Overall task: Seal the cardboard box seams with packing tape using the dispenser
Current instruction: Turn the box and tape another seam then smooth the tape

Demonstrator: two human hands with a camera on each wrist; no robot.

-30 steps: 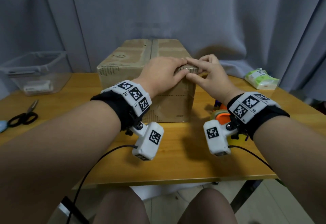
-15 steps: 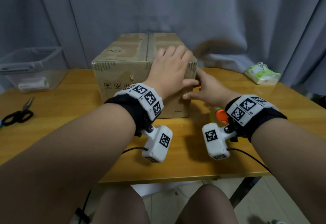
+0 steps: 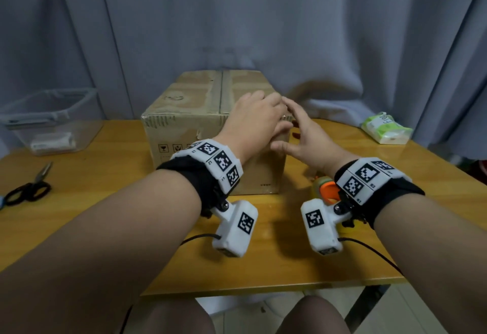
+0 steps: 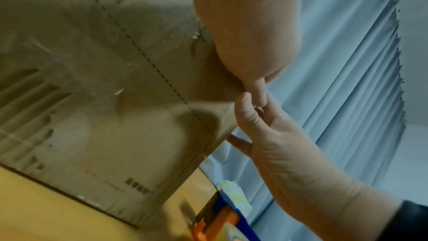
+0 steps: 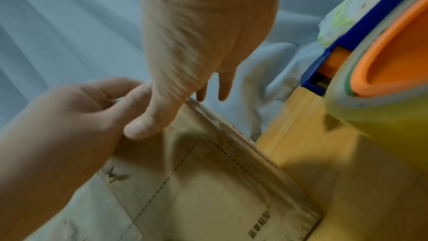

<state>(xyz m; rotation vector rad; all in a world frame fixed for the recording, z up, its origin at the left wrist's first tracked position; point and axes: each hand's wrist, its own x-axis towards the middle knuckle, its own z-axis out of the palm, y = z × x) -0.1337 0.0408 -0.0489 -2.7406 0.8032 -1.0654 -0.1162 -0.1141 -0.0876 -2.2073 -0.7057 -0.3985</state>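
**Both hands on the box corner, dispenser parked**

Head cam only caught an orange bit of the tape dispenser behind the right wrist; the right wrist cam showed way more: blue frame, orange hub, yellowish roll, sitting on the table just beside the cardboard box. Box was mid-table, worn, w/ a taped center seam on top. Left hand lay flat on the near right top corner, fingers relaxed. Right hand was spread loose against the right side, gripping nothing.
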